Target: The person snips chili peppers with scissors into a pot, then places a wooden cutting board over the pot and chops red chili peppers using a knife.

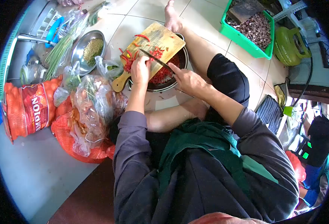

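Note:
A wooden cutting board (157, 34) lies tilted across a dark-rimmed pot (186, 61). Chopped red chilies (162, 77) fill the part of the pot that shows. My right hand (189, 80) grips the handle of a kitchen knife (155, 59), its blade pointing to the upper left over the board. Beside the blade tip, my left hand (140, 70) is closed with fingers curled over red chilies (128, 64); those under the fingers are partly hidden. Small cut chili pieces (157, 52) lie behind the blade, and a whole red chili (142, 36) rests farther up.
To the left are a metal bowl (101, 44) of chopped greens, long green stalks (65, 45), plastic bags (91, 100) and a red net sack (32, 106). A green crate (252, 48) and gas cylinder (289, 46) stand at right. Another person (313, 175) is at the far right.

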Action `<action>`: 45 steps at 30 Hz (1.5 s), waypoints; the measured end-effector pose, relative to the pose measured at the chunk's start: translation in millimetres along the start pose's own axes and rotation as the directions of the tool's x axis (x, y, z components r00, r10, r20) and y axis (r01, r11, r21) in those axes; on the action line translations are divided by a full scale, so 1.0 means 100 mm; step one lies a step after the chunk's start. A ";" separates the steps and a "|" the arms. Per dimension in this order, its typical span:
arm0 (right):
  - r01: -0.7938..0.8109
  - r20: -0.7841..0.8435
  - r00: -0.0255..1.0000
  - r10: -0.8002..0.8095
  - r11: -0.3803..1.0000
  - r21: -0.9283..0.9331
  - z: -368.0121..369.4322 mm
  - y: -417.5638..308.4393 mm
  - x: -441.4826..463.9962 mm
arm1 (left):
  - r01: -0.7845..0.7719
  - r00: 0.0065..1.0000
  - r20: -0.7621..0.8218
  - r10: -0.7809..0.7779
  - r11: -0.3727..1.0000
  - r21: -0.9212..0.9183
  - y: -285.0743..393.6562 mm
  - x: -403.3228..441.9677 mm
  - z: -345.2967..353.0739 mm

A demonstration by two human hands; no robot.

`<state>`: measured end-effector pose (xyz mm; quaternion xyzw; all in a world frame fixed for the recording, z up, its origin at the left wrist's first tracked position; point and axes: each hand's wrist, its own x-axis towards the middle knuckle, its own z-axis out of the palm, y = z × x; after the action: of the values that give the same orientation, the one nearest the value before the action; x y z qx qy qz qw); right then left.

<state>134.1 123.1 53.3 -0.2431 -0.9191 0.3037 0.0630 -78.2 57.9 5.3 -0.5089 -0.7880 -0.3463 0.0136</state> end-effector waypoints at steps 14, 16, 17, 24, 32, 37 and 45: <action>0.070 -0.095 0.993 -0.068 0.997 0.017 0.06 0.02 0.27 | 0.068 0.997 0.052 -0.065 0.996 -0.050 -0.05 0.05 0.02; 0.037 -0.029 0.999 -0.038 0.999 -0.035 0.08 0.03 0.09 | 0.049 0.998 0.044 -0.048 0.998 -0.028 -0.03 0.03 0.01; 0.026 -0.003 1.000 -0.026 0.998 -0.063 0.08 0.03 0.04 | 0.042 0.998 0.042 -0.041 0.999 -0.031 -0.02 0.05 0.01; -0.074 0.029 0.997 0.075 0.996 -0.052 0.33 -0.01 0.44 | 0.052 0.998 0.035 -0.053 0.999 0.010 0.02 0.05 -0.02; 0.046 -0.073 0.997 -0.041 0.996 0.078 0.16 0.07 -0.04 | -0.028 0.999 -0.031 0.029 0.999 0.032 0.01 -0.05 -0.02; -0.031 0.017 0.999 0.032 0.999 -0.011 0.20 0.00 -0.13 | -0.042 0.999 -0.012 0.042 0.999 0.009 -0.04 -0.07 -0.01; -0.003 -0.064 0.998 0.004 1.000 0.012 0.37 0.04 0.47 | -0.089 0.996 0.008 0.088 0.993 0.081 0.03 -0.05 -0.07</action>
<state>85.1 129.0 19.3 -0.2540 -0.9143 0.3013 0.0934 -75.4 50.5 10.1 -0.5432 -0.7780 -0.3120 0.0479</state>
